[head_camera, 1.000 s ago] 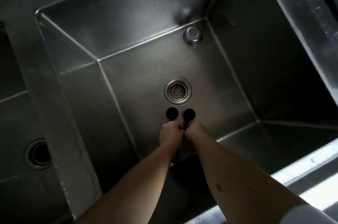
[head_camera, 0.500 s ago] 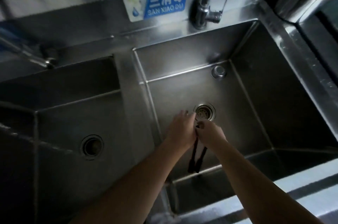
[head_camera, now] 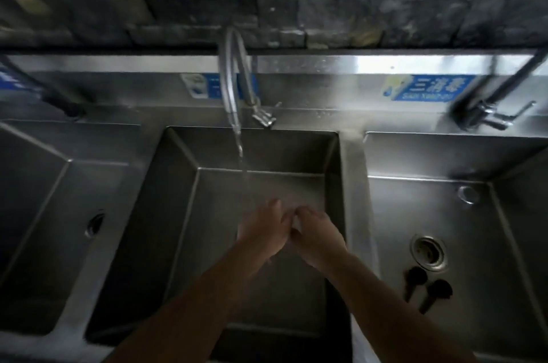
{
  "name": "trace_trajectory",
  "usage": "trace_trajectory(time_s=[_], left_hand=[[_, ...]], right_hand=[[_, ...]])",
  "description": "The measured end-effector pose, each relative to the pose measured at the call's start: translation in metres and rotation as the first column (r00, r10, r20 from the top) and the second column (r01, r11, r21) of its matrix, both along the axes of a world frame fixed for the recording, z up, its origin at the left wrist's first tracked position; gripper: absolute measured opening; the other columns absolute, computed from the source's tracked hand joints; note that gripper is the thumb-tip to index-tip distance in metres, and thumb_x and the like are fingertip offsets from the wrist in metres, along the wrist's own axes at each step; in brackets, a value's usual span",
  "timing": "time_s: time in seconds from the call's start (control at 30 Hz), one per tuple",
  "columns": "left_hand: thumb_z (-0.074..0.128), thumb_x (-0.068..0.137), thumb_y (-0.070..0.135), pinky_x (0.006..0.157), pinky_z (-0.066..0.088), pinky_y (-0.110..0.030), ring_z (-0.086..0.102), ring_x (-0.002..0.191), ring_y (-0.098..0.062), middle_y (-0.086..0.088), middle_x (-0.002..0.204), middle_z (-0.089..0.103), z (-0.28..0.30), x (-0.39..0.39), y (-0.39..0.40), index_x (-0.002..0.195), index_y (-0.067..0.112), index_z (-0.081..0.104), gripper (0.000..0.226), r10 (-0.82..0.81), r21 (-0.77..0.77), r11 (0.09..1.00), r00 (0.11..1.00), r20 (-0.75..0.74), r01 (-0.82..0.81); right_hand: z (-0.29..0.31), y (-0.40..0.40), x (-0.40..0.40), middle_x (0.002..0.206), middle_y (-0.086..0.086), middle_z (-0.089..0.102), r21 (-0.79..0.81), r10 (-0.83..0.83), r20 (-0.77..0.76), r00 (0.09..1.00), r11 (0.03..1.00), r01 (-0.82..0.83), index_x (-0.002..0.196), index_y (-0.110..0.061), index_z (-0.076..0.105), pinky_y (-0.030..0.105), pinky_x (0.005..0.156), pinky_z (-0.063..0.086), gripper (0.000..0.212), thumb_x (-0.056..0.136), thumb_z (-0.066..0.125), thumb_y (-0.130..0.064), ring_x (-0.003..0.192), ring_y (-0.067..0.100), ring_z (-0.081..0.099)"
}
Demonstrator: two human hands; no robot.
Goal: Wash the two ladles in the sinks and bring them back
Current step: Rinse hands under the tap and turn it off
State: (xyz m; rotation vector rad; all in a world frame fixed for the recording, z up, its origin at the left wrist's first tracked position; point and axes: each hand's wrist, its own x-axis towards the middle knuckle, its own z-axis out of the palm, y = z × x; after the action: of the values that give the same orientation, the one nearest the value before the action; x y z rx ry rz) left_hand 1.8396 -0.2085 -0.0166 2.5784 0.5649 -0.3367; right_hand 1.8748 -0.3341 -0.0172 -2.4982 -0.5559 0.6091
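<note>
Two black ladles, one (head_camera: 415, 279) beside the other (head_camera: 436, 293), lie side by side on the floor of the right sink (head_camera: 504, 288), just below its drain (head_camera: 428, 253). Neither hand touches them. My left hand (head_camera: 264, 232) and my right hand (head_camera: 318, 236) are pressed together low in the middle sink (head_camera: 178, 214), under a thin stream of water from the curved tap (head_camera: 232, 80). A pale wet patch shows between the fingers; I see no object in either hand.
A third sink (head_camera: 44, 229) with a drain hole lies to the left. The right sink has its own tap (head_camera: 489, 116) and an overflow fitting (head_camera: 468, 194). Blue labels sit on the steel backsplash, with a dark stone wall above.
Both hands let go of the ladles, which now lie in the right sink. The hands moved left into the middle sink under running water, and the view rose.
</note>
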Motion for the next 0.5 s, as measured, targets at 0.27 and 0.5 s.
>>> trace_trajectory(time_s=[0.27,0.5], left_hand=[[0.025,0.076,0.079,0.086,0.045,-0.043,0.057,0.109,-0.026,0.000,0.114,0.062,0.001,-0.012,0.078,0.105,0.026,0.059,0.069,0.162,-0.008,0.987,0.987,-0.022,-0.162],[0.018,0.075,0.079,0.107,0.034,-0.052,0.030,0.141,-0.027,-0.004,0.156,0.032,0.021,0.016,0.123,0.142,0.029,0.034,0.085,0.024,-0.035,0.999,1.000,-0.002,-0.024]], right_hand=[[-0.006,0.097,-0.002,0.106,0.007,0.072,-0.103,0.043,-0.101,0.994,0.993,-0.054,0.107,-0.015,0.067,0.035,0.078,0.056,0.025,0.087,0.052,-0.019,0.096,0.025,0.069],[0.001,0.139,0.025,0.121,0.010,0.064,-0.191,-0.026,-0.031,0.999,0.981,0.020,0.124,-0.013,0.056,0.029,0.072,0.046,0.033,0.097,0.043,-0.029,0.103,0.029,0.064]])
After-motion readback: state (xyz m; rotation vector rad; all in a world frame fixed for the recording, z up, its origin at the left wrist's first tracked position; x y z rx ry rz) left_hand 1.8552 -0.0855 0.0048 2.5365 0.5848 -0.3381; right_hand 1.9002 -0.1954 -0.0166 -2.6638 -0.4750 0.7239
